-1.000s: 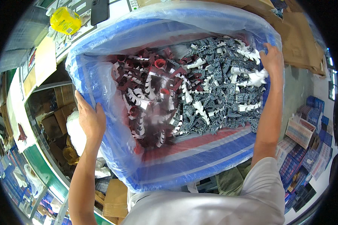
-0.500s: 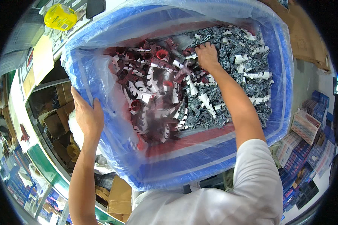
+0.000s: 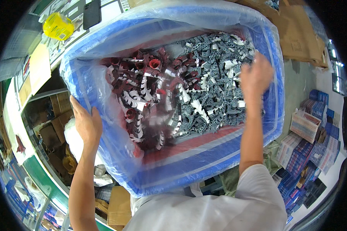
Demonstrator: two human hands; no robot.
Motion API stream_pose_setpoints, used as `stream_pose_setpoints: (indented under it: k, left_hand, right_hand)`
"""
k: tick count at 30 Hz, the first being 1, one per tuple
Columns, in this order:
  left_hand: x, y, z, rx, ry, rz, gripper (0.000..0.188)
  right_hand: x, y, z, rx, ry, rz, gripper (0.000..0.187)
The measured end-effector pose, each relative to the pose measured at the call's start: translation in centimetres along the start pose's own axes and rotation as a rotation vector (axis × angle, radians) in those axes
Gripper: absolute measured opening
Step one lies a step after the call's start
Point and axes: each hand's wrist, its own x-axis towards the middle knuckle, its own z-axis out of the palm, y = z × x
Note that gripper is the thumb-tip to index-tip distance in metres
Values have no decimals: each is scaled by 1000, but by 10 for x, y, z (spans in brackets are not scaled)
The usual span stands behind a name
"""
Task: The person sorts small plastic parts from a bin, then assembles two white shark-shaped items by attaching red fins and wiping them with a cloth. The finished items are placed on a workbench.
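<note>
A large blue bin (image 3: 191,169), lined with clear plastic, lies before me. Dark red and white curved pieces (image 3: 137,98) fill its left part. Grey-and-black patterned pieces with white parts (image 3: 210,82) heap up on the right. My left hand (image 3: 88,125) holds the bin's left rim, its thumb apart from the fingers across the plastic. Over the right end of the grey heap is my right hand (image 3: 258,79), smeared by motion; its fingers are too blurred to show whether they hold anything.
A yellow pouch-like container (image 3: 58,26) and a black phone (image 3: 91,14) lie on the surface at upper left. Cardboard (image 3: 297,34) lies beyond the bin's right corner. Stacked blue and white packages (image 3: 306,142) stand at right. Shelves with boxes (image 3: 52,133) are at left.
My right hand has moved right, from the middle of the bin to the right end of the grey heap. The bin appears shifted slightly left in view, with my left hand still on its rim.
</note>
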Motion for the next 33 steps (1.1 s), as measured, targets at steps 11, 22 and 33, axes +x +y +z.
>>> stream_pose_setpoints:
  k: [11,22,33]
  left_hand:
    - [1,6,1,-3,16,64,81]
    - [2,5,-2,34,-13,14,85]
    - [2,0,-1,17,24,111,84]
  right_hand:
    - [-21,-224,280,61,-806,-319,27]
    - [22,-185,189,145,-466,-262,17]
    - [27,-48,71,467,-239,99,29]
